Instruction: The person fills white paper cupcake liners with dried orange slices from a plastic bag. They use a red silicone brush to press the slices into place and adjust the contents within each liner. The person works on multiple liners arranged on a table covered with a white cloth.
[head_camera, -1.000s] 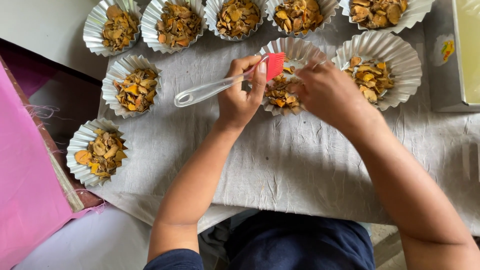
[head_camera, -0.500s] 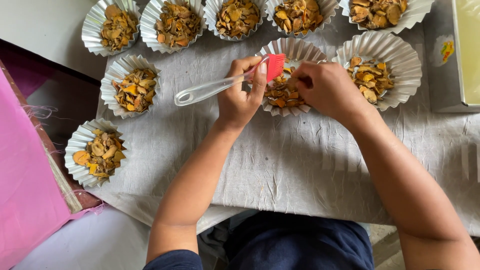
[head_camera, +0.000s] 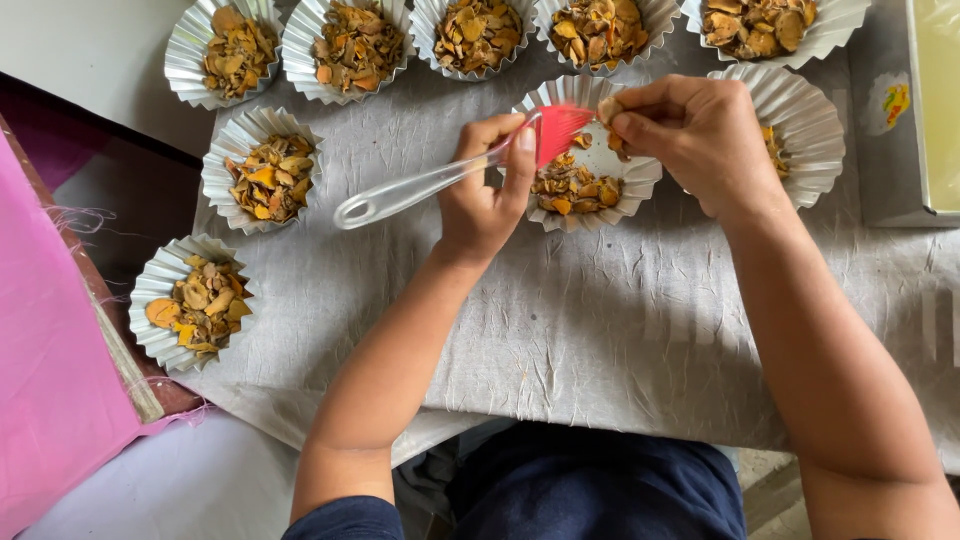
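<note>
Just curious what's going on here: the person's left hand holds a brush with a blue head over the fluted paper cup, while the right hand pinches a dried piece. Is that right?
Not quite: the head view shows the brush in the left hand has a red head, not blue. The rest stands: it is over the fluted paper cup, and the right hand pinches a dried piece.

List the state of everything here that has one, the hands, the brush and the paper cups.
Left hand: gripping the brush.
Brush: red head over the middle cup.
Right hand: pinching a small piece.
Middle cup: partly filled.
Other cups: full of yellow-brown chips.
</note>
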